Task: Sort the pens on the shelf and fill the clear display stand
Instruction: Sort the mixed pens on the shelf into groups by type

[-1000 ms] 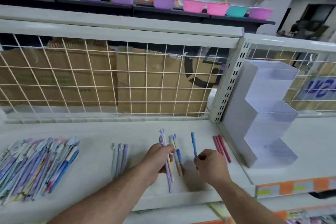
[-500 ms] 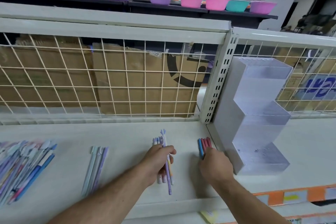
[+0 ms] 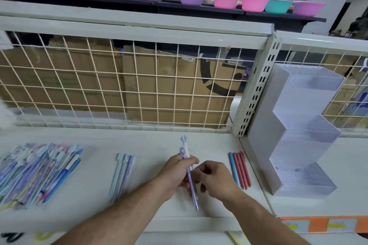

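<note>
My left hand (image 3: 174, 175) grips a purple pen (image 3: 192, 191) with a white antlered cap, held just above the white shelf (image 3: 159, 145). My right hand (image 3: 217, 179) is beside it, its curled fingertips pinching the same pen's shaft. One blue and three red pens (image 3: 240, 171) lie side by side to the right. A few pale green and lilac pens (image 3: 122, 175) lie to the left. A big mixed pile of pens (image 3: 37, 171) fills the far left. The clear stepped display stand (image 3: 302, 131) stands at the right with nothing in its tiers.
A wire grid back panel (image 3: 119, 85) with cardboard behind it closes off the shelf's rear. A perforated upright post (image 3: 256, 89) separates this bay from the one holding the stand. Coloured bowls (image 3: 225, 1) line a higher shelf. Orange price strips (image 3: 318, 225) run along the front edge.
My right hand left the blue pen next to the red pens and came back left to the pen in my left hand. The view shifted, bringing the pile at the left back into sight.
</note>
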Demonstrator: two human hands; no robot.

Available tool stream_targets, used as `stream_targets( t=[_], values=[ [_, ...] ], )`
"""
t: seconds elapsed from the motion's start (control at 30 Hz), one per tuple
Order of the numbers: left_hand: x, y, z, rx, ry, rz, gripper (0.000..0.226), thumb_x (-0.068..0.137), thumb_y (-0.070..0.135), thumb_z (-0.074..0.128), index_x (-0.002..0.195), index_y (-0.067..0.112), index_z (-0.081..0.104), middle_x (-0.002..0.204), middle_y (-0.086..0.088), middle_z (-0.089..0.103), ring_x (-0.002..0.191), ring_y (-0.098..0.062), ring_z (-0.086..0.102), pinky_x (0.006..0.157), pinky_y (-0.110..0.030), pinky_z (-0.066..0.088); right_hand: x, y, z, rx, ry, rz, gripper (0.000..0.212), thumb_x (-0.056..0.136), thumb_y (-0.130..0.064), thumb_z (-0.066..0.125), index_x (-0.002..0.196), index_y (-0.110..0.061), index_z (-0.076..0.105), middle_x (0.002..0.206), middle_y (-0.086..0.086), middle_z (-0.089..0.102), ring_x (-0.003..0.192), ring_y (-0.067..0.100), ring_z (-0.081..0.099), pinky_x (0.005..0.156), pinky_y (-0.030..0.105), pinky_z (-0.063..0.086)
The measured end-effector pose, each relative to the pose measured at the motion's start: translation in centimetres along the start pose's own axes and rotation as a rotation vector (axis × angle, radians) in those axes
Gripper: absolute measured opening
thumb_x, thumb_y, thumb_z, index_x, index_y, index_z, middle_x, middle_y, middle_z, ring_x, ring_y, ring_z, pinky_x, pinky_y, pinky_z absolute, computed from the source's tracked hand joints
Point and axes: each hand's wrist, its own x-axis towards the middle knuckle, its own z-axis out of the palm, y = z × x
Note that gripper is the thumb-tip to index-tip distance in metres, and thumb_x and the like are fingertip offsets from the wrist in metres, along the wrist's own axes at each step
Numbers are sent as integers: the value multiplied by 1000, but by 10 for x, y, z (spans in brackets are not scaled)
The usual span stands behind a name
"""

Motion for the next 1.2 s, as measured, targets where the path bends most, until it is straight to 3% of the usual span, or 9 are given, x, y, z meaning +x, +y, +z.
stream_targets(
  t=[0.1,0.2,0.4,0.53,0.67,0.73,0.93,1.07,1.2],
  values=[
    [-6,-1,-16,14,-18,23,15,95,21,60,98,10,68,66,-3,65,48,-17,57,44,-22,43,-3,-6,18,42,-59,2,17,93,-10,62,84,4,65,66,11,71,51,20,60,41,23,39],
    [-10,-5,-33,32,-3,11,15,96,20,56,88,13,66,59,-1,62,45,-16,55,45,-22,43,-3,-8,33,20,-23,6,17,89,-9,62,72,-3,63,56,11,64,44,23,53,43,26,40],
    [-13,-12,-61,36,140,-59,19,98,23,51,89,10,62,68,-2,61,46,-16,50,45,-23,44,4,-6,58,-264,185,25,20,82,-15,63,63,-14,55,55,-2,56,49,17,51,49,22,41],
    [-16,-8,-70,34,117,-101,13,94,18,52,84,12,57,56,-2,57,42,-16,45,42,-22,41,11,-3,65,-571,266,35,23,88,-31,56,67,-25,47,66,-8,56,56,13,53,49,22,36],
    [-21,-4,-78,72,53,-72,5,89,8,53,84,9,53,66,-6,54,47,-16,43,44,-25,42,17,0,67,-743,319,52,31,93,-35,51,68,-28,34,69,-12,47,56,4,43,44,21,25],
    [-24,-2,-81,94,23,-58,6,85,2,52,84,8,52,68,-8,50,50,-17,43,46,-26,43,20,2,68,-759,330,61,29,95,-35,49,70,-28,35,69,-12,47,57,4,43,45,21,25],
    [-28,-1,-89,170,2,-55,15,87,-4,52,94,7,59,72,-7,49,53,-15,46,49,-26,46,16,-1,71,-712,323,74,17,97,-32,50,81,-27,49,72,-10,53,61,7,49,47,22,31],
    [-31,-1,-95,211,44,-22,15,88,-2,55,99,6,62,76,-7,58,57,-17,51,51,-26,45,6,-17,83,-327,231,-1,18,86,-22,65,69,-18,59,62,-6,60,56,10,52,53,22,41],
    [-36,-1,-103,199,71,6,15,88,2,59,99,11,66,83,-6,67,62,-18,59,57,-28,49,-9,-34,99,-25,2,37,14,82,-20,75,84,-9,67,72,3,74,51,11,60,43,17,40]
  ],
)
